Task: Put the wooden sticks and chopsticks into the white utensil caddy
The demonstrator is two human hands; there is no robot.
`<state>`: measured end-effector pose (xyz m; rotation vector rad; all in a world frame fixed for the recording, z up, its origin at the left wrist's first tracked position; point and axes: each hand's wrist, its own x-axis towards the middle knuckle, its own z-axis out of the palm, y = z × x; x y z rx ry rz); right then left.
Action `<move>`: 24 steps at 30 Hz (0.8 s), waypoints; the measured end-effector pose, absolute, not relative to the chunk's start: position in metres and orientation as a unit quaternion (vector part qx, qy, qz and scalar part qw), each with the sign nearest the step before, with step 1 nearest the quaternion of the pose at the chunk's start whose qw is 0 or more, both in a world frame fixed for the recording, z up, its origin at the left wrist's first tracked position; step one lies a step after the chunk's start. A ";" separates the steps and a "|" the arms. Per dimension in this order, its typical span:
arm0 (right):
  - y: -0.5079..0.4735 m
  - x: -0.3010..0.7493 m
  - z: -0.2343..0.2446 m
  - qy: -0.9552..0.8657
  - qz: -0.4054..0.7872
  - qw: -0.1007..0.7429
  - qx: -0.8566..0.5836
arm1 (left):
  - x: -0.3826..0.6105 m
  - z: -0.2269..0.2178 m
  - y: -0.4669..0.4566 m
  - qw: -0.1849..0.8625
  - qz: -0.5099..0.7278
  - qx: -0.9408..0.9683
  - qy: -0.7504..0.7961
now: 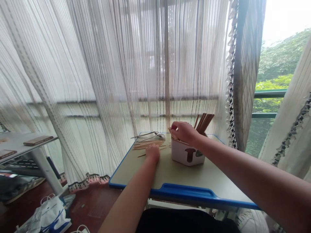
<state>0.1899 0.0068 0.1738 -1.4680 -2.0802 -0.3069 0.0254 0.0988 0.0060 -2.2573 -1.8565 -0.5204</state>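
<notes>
My left hand (pixel 153 152) rests low over the table with its fingers curled. A wooden chopstick (pixel 142 156) pokes out on both sides of it. Just beyond lie several loose chopsticks (pixel 145 145) in a flat row. My right hand (pixel 184 130) is bent over the left part of a white holder (pixel 181 153) with a brown mark on its front. Its fingers are pinched around pale wooden sticks (pixel 170 132), partly hidden by the hand. Darker brown chopsticks (pixel 205 122) stand upright in the holder's right part.
Metal utensils (pixel 155 134) lie at the table's back left, behind the loose chopsticks. A raised blue rim (pixel 189 191) edges the small table. Striped curtains (pixel 116 81) hang close behind it. A white bag (pixel 52 213) sits on the floor at left, below another table (pixel 46 145).
</notes>
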 end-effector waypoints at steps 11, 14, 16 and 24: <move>0.009 0.197 0.178 -0.738 -0.057 0.394 -0.545 | 0.024 0.008 0.096 0.083 -0.177 -0.758 -0.622; 0.004 0.197 0.175 -0.752 -0.036 0.391 -0.529 | 0.025 0.008 0.096 0.084 -0.174 -0.758 -0.623; 0.003 0.198 0.172 -0.760 -0.025 0.393 -0.517 | 0.025 0.008 0.096 0.082 -0.171 -0.759 -0.623; 0.011 0.205 0.166 -0.783 -0.038 0.388 -0.485 | 0.026 0.008 0.097 0.073 -0.153 -0.760 -0.627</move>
